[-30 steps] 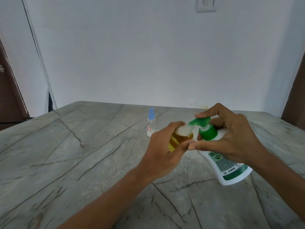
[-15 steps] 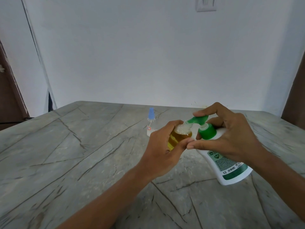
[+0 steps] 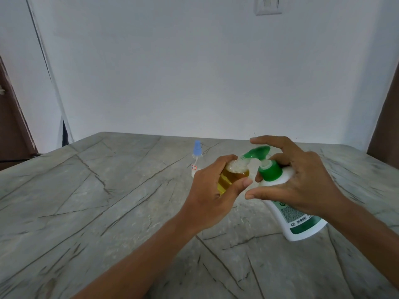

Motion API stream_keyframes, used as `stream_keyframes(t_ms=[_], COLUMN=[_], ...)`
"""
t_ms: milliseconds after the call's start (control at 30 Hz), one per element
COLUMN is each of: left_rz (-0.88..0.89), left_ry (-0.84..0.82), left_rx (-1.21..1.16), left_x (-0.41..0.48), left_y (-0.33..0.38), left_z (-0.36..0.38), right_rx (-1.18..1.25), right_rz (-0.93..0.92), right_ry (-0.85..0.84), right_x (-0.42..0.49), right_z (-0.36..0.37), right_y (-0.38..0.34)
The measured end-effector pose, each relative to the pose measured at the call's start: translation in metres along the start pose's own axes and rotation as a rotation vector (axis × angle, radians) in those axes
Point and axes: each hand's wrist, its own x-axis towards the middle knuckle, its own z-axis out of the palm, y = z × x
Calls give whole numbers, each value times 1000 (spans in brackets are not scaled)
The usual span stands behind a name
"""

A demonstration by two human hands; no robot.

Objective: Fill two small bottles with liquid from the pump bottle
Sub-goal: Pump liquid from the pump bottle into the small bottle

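The pump bottle (image 3: 299, 216) is seen at the near right. Its base is set on the desk (image 3: 86, 201), and its long axis is tilted up and away to the left. It is gripped round the shoulder and neck by the right hand (image 3: 302, 182), with the thumb below and the forefinger arched over the green pump head (image 3: 258, 152). Whether that finger is pressing or only resting cannot be told.

Just left of it, a small bottle (image 3: 233, 175) of amber liquid is clasped in the left hand (image 3: 207, 193), with fingers and thumb curled round it. Its mouth is held up to the spout, which points leftward. The coming move is judged to turn on that alignment of spout over mouth.

The spout tip is buried in white froth (image 3: 239, 166), so it cannot be made out whether it sits inside the mouth. The lower part of the small bottle is hidden by the palm. The liquid is seen near the shoulder, so this bottle is judged almost full.

Farther off, beyond the left hand, a second small bottle (image 3: 196, 161) with a blue cap stands upright on the desk. Its foot is partly covered by the hand, and its contents are hard to make out.

At the back, a wall switch (image 3: 268, 5) is cut off by the top edge.
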Motion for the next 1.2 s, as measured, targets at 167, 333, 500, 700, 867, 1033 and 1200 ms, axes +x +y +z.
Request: stream_keyframes(t_ms=[167,333,500,700,867,1033,1200], left_rz=[3,20,37,21,6,22,39], left_ry=[1,10,3,3,12,18,16], left_rx=[-1,-8,-31,-4,6,-3,-17], left_x=[0,0,-2,-2,0,0,-1], left_y=[0,-3,-2,-4,-4,-4,-2], left_z=[-1,1,2,2,2,2,2], right_rx=[17,43,68,38,8,-7,31], right_rz=[-9,-12,13,-15,-26,-24,-25], right_ry=[7,51,74,42,15,31,72], right_x=[0,0,0,1,0,1,1], right_z=[0,0,-1,0,1,1,0], right_y=[0,-1,-1,0,0,1,-2])
